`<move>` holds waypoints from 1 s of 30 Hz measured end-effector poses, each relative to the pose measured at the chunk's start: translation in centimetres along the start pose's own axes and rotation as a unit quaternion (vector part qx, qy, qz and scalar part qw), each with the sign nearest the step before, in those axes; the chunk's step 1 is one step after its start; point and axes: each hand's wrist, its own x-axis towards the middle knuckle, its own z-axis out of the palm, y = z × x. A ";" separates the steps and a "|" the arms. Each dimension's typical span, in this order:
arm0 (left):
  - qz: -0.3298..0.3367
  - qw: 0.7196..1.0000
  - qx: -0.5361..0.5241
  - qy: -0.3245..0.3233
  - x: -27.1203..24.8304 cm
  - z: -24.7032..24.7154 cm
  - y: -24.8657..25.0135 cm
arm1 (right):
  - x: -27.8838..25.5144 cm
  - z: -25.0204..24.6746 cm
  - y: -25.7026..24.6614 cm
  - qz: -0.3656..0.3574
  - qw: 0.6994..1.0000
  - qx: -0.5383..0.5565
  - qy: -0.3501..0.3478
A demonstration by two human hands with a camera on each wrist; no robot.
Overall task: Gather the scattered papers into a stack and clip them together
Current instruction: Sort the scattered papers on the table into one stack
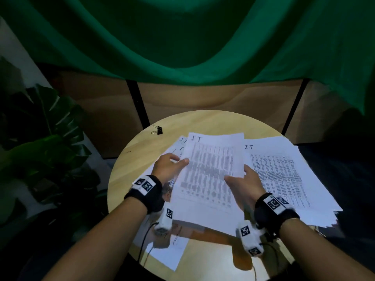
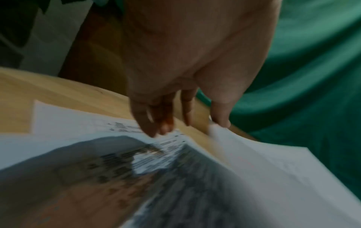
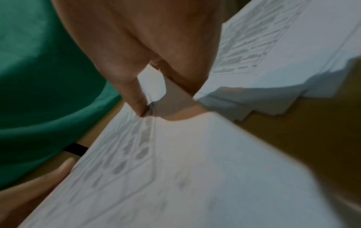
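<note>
A white printed sheet of paper, covered in rows of blurred grey text, is lifted above the middle of the round light-wood table, held by both side edges. The left hand pinches its left edge, thumb on top and fingers underneath; in the left wrist view the thumb tip meets the raised edge while the other fingers hang straight toward the pages below. The right hand grips the right edge, thumb on the printed face, the paper pinched between thumb and fingers in the right wrist view. Beneath and to the left lie more loose white pages; a fanned pile of printed papers spreads to the right, overhanging the table's edge. A small black binder clip sits apart at the far left rim. Green cloth hangs behind, and a dark leafy plant stands left.
</note>
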 end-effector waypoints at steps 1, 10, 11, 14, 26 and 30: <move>-0.040 0.995 0.091 -0.005 1.0 -0.1 -1.3 | 0.1 -0.3 0.7 0.015 1.000 0.015 0.018; -0.117 0.947 0.298 -0.011 3.8 -0.2 -4.4 | -1.2 -2.2 1.8 0.013 0.999 -0.020 0.030; -0.116 0.954 0.275 -0.015 3.7 -0.2 -4.2 | -1.1 -2.2 2.0 0.017 0.999 -0.011 0.034; -0.112 0.968 0.222 -0.015 3.3 0.0 -3.9 | -0.7 -2.1 2.6 0.020 0.999 0.030 0.033; 0.155 0.966 -0.014 0.205 1.1 -9.0 2.5 | 0.1 -1.6 3.2 0.007 0.993 0.100 0.057; 0.129 0.975 -0.149 0.104 -0.7 -9.1 3.4 | 0.5 -0.2 3.1 -0.011 0.994 0.101 0.042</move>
